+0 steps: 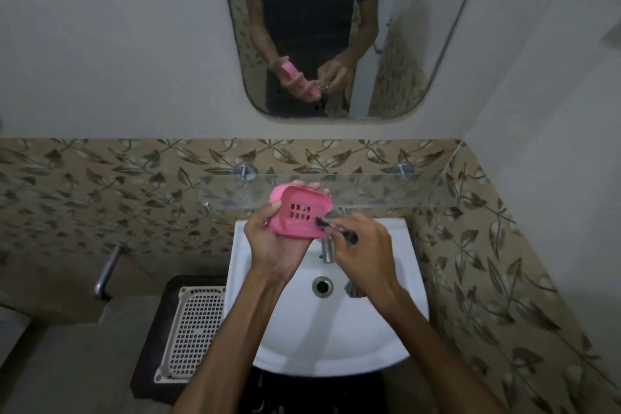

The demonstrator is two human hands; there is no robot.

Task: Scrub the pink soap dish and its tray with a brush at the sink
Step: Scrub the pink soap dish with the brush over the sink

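left hand grips the pink soap dish by its edges, tilted above the sink, mid frame. right hand pinches a small dark brush, bristles at the dish's slotted face. risks as i see them: wet plastic slips from the edge grip under scrub pressure and drops into the basin; the tap sits just below.
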